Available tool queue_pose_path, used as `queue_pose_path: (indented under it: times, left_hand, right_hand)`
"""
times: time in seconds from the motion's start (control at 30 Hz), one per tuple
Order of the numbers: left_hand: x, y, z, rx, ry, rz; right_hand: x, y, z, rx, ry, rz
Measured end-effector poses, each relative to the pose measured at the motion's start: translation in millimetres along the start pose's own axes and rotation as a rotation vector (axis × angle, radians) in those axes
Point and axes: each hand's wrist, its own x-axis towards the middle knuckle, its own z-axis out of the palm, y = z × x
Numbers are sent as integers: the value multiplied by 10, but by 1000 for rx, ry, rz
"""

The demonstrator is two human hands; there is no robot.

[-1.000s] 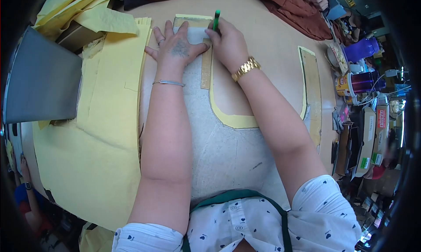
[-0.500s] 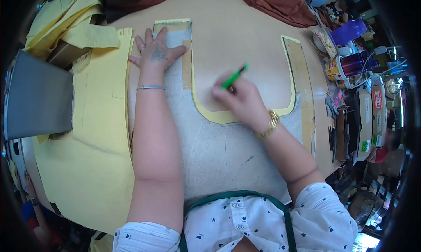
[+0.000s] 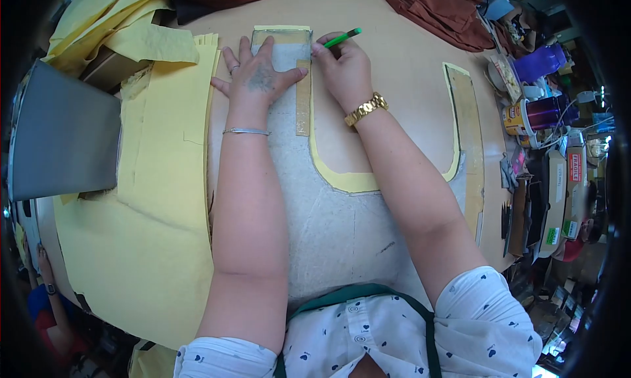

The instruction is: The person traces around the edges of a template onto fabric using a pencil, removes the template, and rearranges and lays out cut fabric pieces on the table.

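Observation:
My left hand [image 3: 259, 75] lies flat with its fingers spread on the left arm of a large grey U-shaped template [image 3: 322, 240]. Beneath the template, a yellow sheet [image 3: 345, 183] shows as a strip along the inner curve and at the tops of the arms. My right hand [image 3: 345, 72] pinches a green pen [image 3: 343, 37], which slants up to the right. Its fingertips are at the inner edge of the template's left arm, near the top; the pen's writing tip is hidden. A tan strip [image 3: 303, 108] is fixed along that edge.
Yellow sheets [image 3: 164, 161] lie stacked on the left beside a grey block [image 3: 62, 138]. Brown fabric [image 3: 434, 13] rests at the back of the table [image 3: 388, 115]. Cups, a purple bottle [image 3: 540, 62] and boxes [image 3: 553, 200] line the right side. Another person's arm [image 3: 56, 299] shows at lower left.
My right hand has moved up and left with the pen, from above the inner curve to the top of the left arm. My left hand stays on the template; the whole view has shifted slightly.

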Motion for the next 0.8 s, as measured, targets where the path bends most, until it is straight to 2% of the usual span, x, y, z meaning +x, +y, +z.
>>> queue_pose_path:
  times: [0.13, 0.37, 0.47, 0.53, 0.63, 0.7, 0.73, 0.8]
  left_hand:
    - [10, -4, -4, 16, -3, 8]
    - [22, -27, 22, 30, -2, 2]
    - [47, -27, 50, 58, -8, 2]
    - [68, -5, 43, 76, -19, 0]
    - [65, 16, -14, 97, -27, -4]
    - [67, 4, 18, 107, -18, -5]
    - [48, 19, 21, 104, -6, -2]
    - [64, -39, 72, 102, 37, 54]
  right_hand:
    - [-418, -283, -155, -192, -119, -144]
    - [-1352, -618, -708, -237, -491, -356]
    - [-1457, -541, -1183, -297, -474, -232]
    - [-1445, -412, -1554, -417, -381, -229]
    - [-1502, -141, -1929, -137, -308, 92]
    - [-1567, -8, -1931, 186, -235, 243]
    - [-1563, 21, -1925, 353, -196, 305]
    - [-1534, 8, -1934, 431, -44, 273]
